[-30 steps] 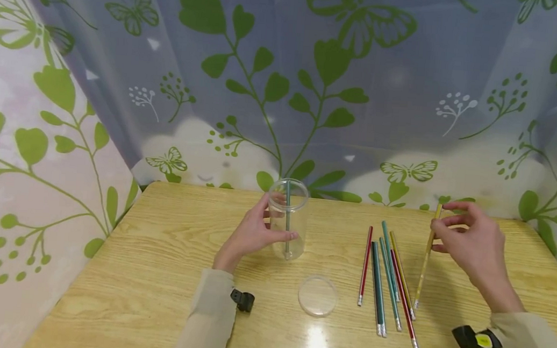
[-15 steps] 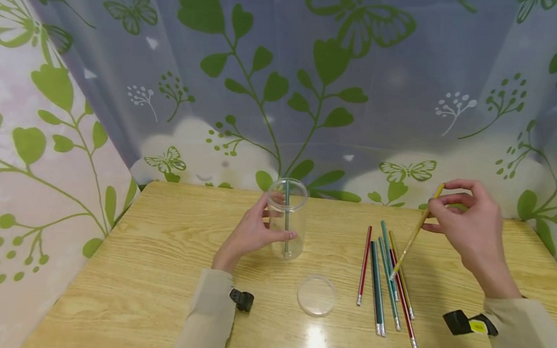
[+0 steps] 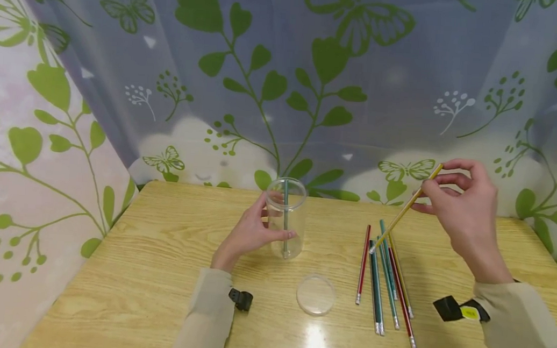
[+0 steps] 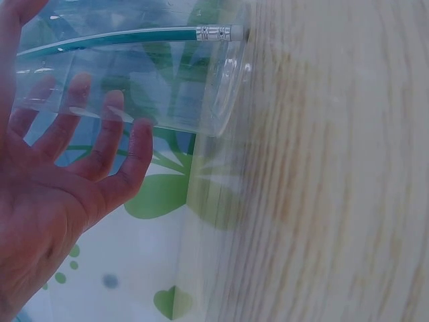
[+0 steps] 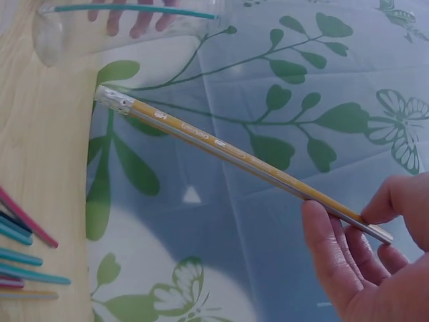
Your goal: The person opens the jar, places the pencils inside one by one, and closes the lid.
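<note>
My left hand [image 3: 245, 236] grips a clear plastic jar [image 3: 298, 218] that stands upright on the table, thumb across its front and fingers behind. Inside the jar is one teal pencil [image 4: 134, 38], its eraser end down at the base. A yellow pencil [image 5: 221, 151] is pinched near its upper end by my right hand [image 3: 466, 219]. It slants down to the left, eraser end lowest, and overlaps the loose pencils in the head view. Those loose pencils, red [image 3: 363, 266], dark green [image 3: 374, 294], teal [image 3: 389, 281] and yellow, lie to the right of the jar.
A round clear lid [image 3: 316, 295] lies flat on the wooden table [image 3: 145, 272], in front of the jar and left of the pencils. Behind the table hangs a leaf-and-butterfly patterned cloth [image 3: 242, 139]; a similar one covers the left side.
My right hand has lifted the yellow pencil off the table's right side and moved it up and left, tilting its eraser end toward the jar. The left hand and jar have stayed put.
</note>
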Demonstrator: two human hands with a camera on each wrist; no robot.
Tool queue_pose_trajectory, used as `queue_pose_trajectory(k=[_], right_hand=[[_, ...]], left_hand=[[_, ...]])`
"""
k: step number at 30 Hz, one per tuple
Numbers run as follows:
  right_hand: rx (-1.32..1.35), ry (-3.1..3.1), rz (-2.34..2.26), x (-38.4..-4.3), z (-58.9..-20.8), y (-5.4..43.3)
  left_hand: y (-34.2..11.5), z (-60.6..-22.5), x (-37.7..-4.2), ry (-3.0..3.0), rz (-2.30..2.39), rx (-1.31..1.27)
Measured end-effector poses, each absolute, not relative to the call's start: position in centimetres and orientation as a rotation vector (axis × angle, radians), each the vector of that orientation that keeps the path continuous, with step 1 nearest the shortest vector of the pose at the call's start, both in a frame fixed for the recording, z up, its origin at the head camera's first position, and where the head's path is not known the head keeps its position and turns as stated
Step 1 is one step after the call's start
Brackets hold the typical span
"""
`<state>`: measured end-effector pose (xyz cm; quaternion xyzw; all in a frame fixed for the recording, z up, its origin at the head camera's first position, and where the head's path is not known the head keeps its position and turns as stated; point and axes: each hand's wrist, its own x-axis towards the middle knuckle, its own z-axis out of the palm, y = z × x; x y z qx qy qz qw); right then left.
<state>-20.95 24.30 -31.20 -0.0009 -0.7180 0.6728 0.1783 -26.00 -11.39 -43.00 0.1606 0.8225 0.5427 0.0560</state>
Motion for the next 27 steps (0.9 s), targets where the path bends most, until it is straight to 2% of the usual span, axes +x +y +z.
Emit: queue_pose_trajectory(k=[27], right_hand=[[0.212, -1.618, 2.04, -22.7, -27.5, 18.4]], left_hand=[[-11.5, -43.2, -26.1, 2.497, 1.64, 0.501]])
